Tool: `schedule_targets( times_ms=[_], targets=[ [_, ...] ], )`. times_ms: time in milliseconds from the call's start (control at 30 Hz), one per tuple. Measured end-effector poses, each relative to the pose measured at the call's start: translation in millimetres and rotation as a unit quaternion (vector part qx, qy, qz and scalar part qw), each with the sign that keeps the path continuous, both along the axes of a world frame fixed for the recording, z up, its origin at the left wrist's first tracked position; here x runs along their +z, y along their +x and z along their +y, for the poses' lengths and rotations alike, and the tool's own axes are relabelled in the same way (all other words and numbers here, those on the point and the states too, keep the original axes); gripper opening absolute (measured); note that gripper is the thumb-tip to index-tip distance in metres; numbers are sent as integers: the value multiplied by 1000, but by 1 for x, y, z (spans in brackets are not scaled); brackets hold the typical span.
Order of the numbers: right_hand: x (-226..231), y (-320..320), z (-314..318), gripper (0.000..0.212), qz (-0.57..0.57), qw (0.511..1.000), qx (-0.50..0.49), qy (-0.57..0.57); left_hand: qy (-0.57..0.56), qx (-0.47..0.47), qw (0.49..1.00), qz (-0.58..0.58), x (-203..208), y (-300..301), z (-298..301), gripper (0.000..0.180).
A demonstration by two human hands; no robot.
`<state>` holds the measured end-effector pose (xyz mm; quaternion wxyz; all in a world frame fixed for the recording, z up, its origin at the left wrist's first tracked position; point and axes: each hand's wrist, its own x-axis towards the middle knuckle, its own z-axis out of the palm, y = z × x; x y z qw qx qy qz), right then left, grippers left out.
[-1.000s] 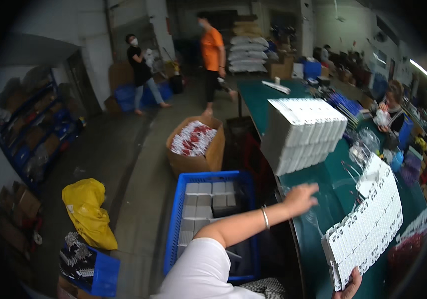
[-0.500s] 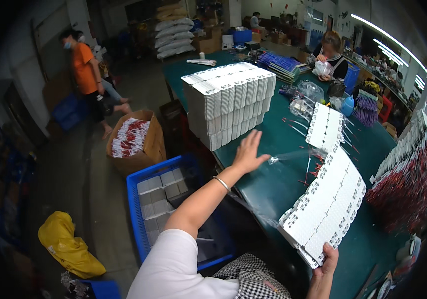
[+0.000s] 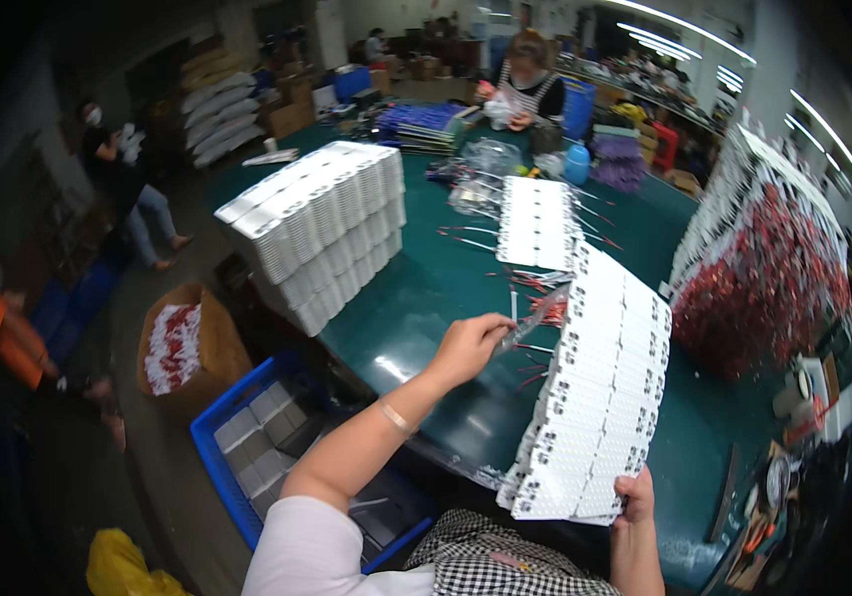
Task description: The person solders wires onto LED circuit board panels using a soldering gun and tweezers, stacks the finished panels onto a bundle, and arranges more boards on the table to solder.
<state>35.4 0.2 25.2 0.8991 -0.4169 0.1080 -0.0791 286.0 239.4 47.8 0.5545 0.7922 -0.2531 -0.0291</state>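
The left hand (image 3: 472, 350) pinches a clear plastic strip (image 3: 543, 310) between bunched fingertips. The right hand (image 3: 634, 499) grips the near right corner of a bundle of white panels (image 3: 600, 382), tilted over the green table (image 3: 391, 313), red-and-white wires (image 3: 533, 372) beside it.
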Motion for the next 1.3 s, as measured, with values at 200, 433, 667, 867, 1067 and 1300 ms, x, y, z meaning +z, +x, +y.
schedule_targets(
  times_ms=[200,433,667,867,1067,1300],
  targets=[
    [30,3,-7,77,26,998,-3,-51,-311,-236,849,356,25,-94,-23,66],
    [95,-18,-10,75,-2,994,-51,-93,-333,-241,800,437,0,-101,-61,66],
    [93,-46,15,100,-205,937,-176,-222,-475,-302,651,509,-19,-118,-114,59],
    [103,-77,-26,24,-175,875,13,-451,-471,-350,621,519,-36,-123,-116,71],
    [151,-86,-84,4,-230,859,-413,-198,-445,-535,376,613,-41,-124,-114,71],
    [110,2,-65,76,-74,961,-97,-247,-479,-609,366,515,-51,-168,-147,63]
  ],
)
